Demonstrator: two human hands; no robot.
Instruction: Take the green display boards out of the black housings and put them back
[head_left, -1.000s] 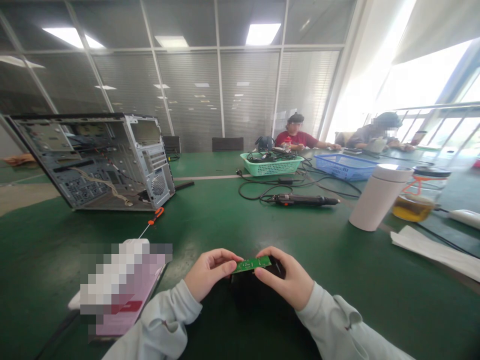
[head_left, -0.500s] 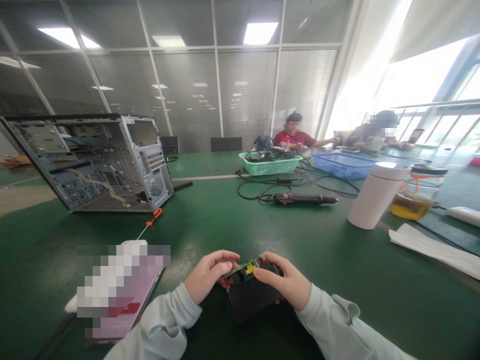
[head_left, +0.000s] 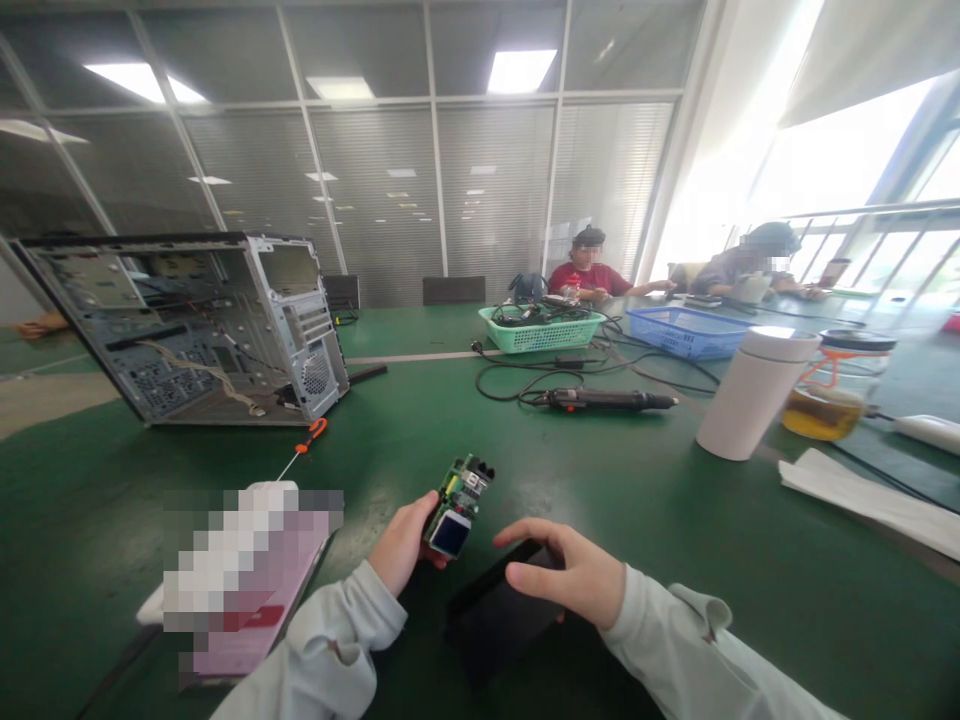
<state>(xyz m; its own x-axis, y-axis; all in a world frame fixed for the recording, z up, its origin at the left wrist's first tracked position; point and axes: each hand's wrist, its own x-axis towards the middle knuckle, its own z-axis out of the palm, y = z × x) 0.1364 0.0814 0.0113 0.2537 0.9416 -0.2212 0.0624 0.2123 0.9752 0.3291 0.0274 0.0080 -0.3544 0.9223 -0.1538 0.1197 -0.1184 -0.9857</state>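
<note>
While the two hands were apart, the left hand (head_left: 401, 548) gripped a small green circuit board (head_left: 459, 490) carrying a little screen (head_left: 450, 534) at lower centre of the frame, and the right hand (head_left: 570, 575) lay curled at the edge of a flat black box (head_left: 495, 625) on the green table (head_left: 750, 590).

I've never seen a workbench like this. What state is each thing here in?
left hand, gripping the circuit board
circuit board, held up tilted, small screen showing
right hand, open above the black case
black case, lying flat on the table
computer tower, side panel off, insides exposed
white tumbler, upright, lid on
glass jar, lidded, holding amber liquid
</note>
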